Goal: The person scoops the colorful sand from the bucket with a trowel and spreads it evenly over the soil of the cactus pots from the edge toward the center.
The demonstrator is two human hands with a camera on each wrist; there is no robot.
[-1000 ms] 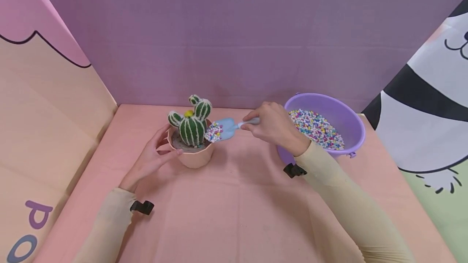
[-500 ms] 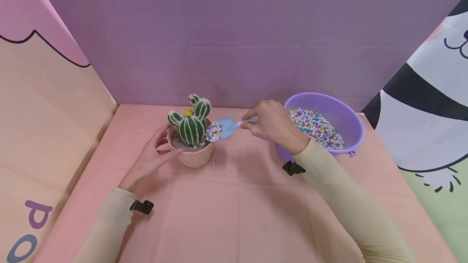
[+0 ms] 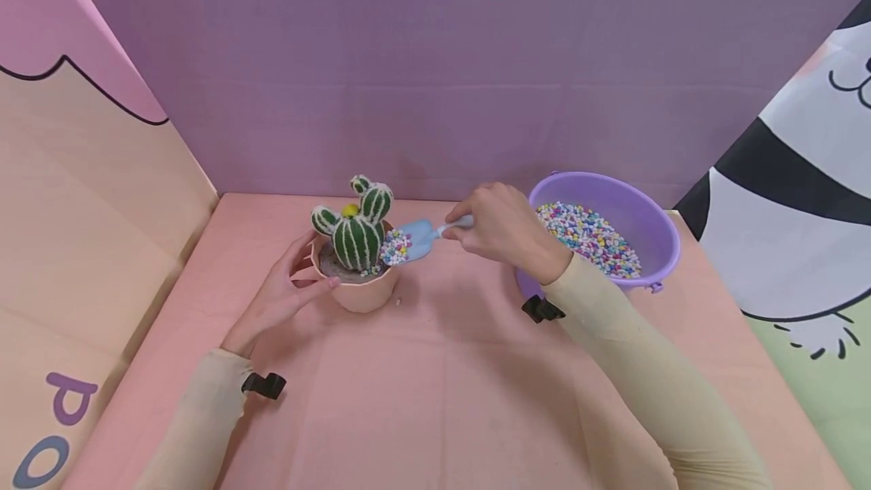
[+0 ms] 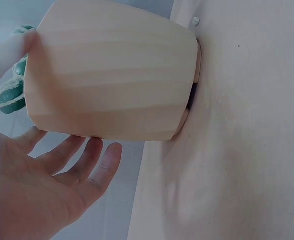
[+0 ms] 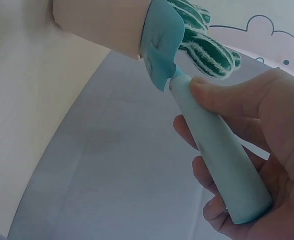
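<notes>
A green cactus with white stripes and a yellow flower stands in a peach plant pot. My left hand holds the pot at its left side, thumb at the front rim; the left wrist view shows fingertips along its wall. My right hand grips the handle of a small blue trowel. Its blade bears colourful beads and its tip lies over the pot's right rim. A few beads lie on the grey soil beside the cactus.
A purple bucket partly filled with colourful beads stands at the right, behind my right forearm. One loose bead lies on the pink tabletop near the pot. A purple wall rises behind.
The trowel and right hand have shifted slightly left. More beads lie on the soil, and one loose bead has appeared on the table by the pot. The left hand stays in place.
</notes>
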